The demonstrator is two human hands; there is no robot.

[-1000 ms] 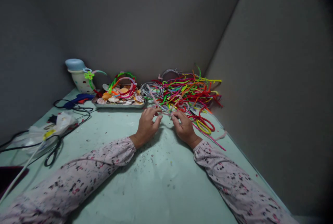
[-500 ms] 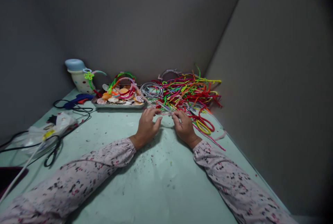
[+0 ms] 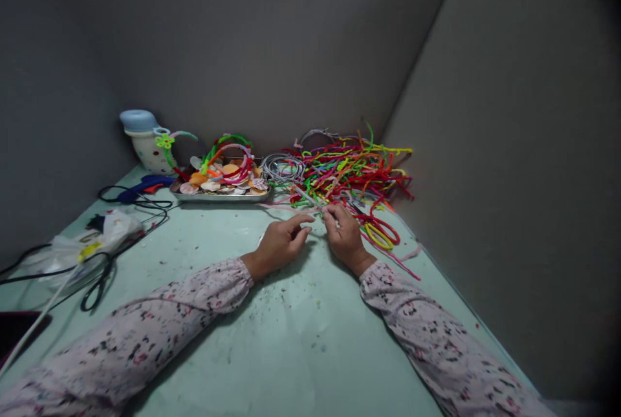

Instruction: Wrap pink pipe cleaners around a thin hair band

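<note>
My right hand pinches a pale pipe cleaner between thumb and fingers, and the strand slants up and left from the fingertips. A thin pink pipe cleaner lies on the far side of my left hand and runs toward the same pinch; whether the two strands are joined I cannot tell. My left hand is just left of the right one, thumb and forefinger apart, with nothing visible between them. Behind both hands spreads a tangled heap of coloured pipe cleaners.
A metal tray holds shells and bent pipe cleaners. Beside it sits a coil of grey wire. At left are a dotted bottle, a blue-handled tool, black cables and a plastic bag. Grey walls border the table.
My left hand has let go of the pink strand, which has dropped from its raised arc to the table. That hand sits slightly nearer me; my right hand keeps its pinch.
</note>
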